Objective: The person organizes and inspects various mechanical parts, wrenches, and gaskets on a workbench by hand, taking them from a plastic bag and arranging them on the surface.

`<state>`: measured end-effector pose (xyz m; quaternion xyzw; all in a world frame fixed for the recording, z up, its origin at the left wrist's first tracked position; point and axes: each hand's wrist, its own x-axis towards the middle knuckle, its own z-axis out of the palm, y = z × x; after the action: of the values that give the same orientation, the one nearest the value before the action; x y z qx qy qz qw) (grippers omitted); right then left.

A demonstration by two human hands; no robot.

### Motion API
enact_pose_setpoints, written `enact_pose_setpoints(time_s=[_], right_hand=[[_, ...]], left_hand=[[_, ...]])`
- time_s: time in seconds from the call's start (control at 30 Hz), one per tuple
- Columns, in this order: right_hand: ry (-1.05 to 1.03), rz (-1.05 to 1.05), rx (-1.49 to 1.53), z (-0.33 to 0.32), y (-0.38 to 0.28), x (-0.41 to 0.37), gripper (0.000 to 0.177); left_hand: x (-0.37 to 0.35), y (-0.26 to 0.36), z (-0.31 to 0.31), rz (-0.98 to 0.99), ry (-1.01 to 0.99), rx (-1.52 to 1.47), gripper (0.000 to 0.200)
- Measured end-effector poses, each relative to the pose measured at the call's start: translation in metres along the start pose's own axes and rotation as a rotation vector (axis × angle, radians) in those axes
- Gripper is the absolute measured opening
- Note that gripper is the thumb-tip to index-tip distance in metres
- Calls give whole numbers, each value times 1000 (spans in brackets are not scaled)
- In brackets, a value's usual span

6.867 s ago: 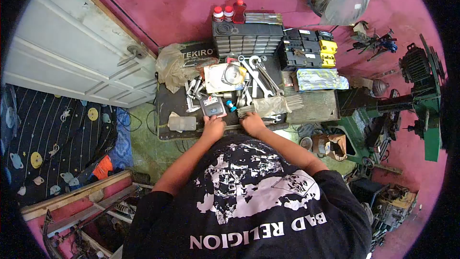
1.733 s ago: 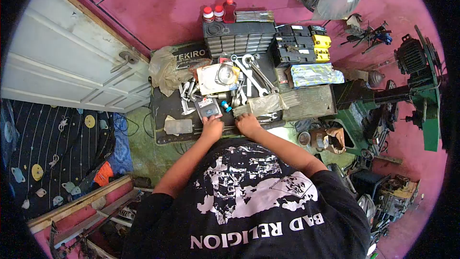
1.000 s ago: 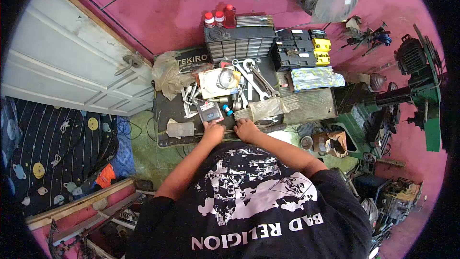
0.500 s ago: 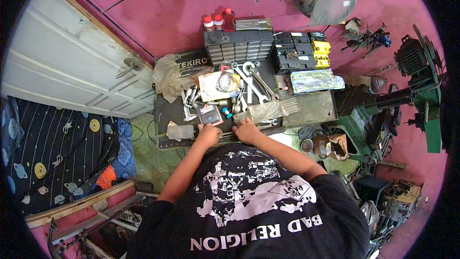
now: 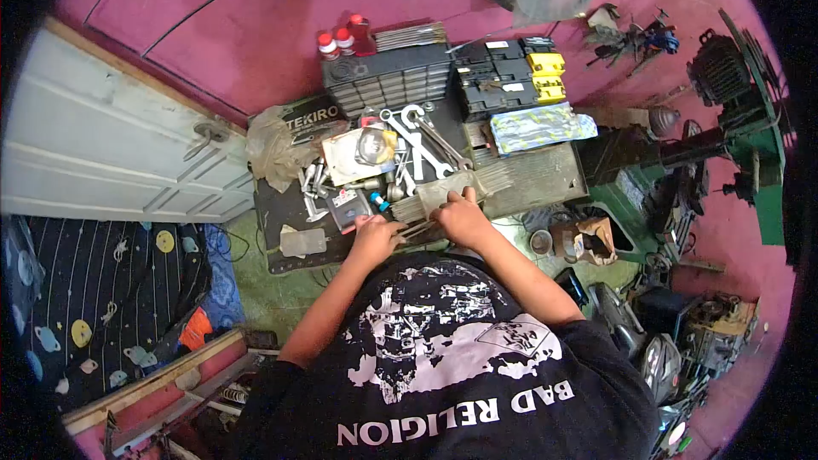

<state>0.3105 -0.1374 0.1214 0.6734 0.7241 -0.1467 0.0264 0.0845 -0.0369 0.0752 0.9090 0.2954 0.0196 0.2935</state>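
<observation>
My left hand (image 5: 375, 238) is closed at the front edge of the dark workbench (image 5: 274, 215), just below a dark flat box (image 5: 347, 209). Its fingertips press on something too small to make out, beside thin metal pieces (image 5: 416, 232). Over the lower edge of a plastic-wrapped bundle of thin rods (image 5: 439, 190) lies my right hand (image 5: 463, 220), its fingers bent but apart. Between the hands and the back of the bench are a small blue part (image 5: 379, 201), silver wrenches (image 5: 419, 140) and a clear round item on papers (image 5: 372, 146).
A drawer cabinet (image 5: 392, 81) with red-capped bottles (image 5: 344, 41) stands behind the tools. Black and yellow cases (image 5: 507, 81) and a patterned packet (image 5: 543, 129) are to its right. A green machine (image 5: 626, 204) stands at the right, a white door (image 5: 119, 136) at the left.
The view has shifted and tilted. My right hand has moved up from the bench's front edge onto the rod bundle; my left hand stays near the dark box.
</observation>
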Motion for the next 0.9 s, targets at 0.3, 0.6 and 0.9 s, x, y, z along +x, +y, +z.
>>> enact_pose_setpoints(time_s=[0.3, 0.6, 0.9], right_hand=[[65, 315, -39, -55, 76, -80, 18], [274, 462, 1227, -140, 174, -198, 19], [538, 252, 883, -90, 167, -168, 17]], left_hand=[[89, 72, 29, 187, -123, 2, 15], [162, 150, 82, 319, -108, -425, 13], [185, 184, 121, 293, 28, -327, 17]])
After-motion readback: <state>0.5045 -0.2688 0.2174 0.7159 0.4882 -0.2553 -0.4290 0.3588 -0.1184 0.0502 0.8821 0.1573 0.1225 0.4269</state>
